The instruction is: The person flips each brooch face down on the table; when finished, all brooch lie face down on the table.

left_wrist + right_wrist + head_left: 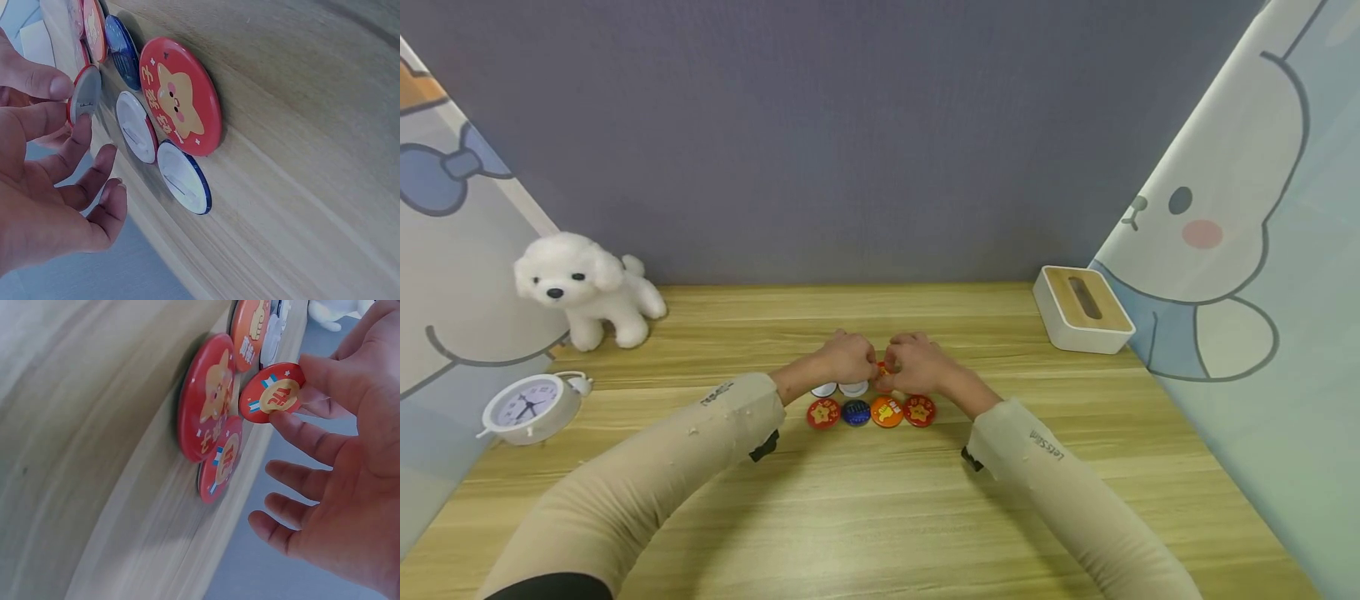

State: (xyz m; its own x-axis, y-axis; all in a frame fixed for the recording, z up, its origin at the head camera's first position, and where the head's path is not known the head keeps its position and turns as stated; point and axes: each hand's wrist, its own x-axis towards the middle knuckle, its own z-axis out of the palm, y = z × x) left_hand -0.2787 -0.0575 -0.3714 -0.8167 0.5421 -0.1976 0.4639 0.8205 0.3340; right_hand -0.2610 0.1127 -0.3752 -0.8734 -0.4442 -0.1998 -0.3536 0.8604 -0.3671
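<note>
My left hand (pixel 850 358) and right hand (pixel 917 364) meet over a group of round pin badges. Between them, thumbs and fingertips pinch a red badge (pixel 273 392), tilted up off the table; its pale back faces the left wrist camera. A near row has a red star badge (pixel 823 413), a dark blue badge (pixel 856 412), an orange badge (pixel 887 412) and a second red star badge (pixel 920 410). Behind it, two badges lie back up: one white-backed with a red rim (pixel 137 127), one with a blue rim (pixel 184 177). Another red badge (pixel 220 459) lies face up, hidden by my right hand in the head view.
On the wooden table (pixel 880 517), a white plush dog (pixel 591 287) and a white alarm clock (pixel 533 407) stand at the left. A white tissue box (pixel 1084 310) with a wooden lid is at the back right. Grey and cartoon-printed panels (pixel 865 142) enclose the table.
</note>
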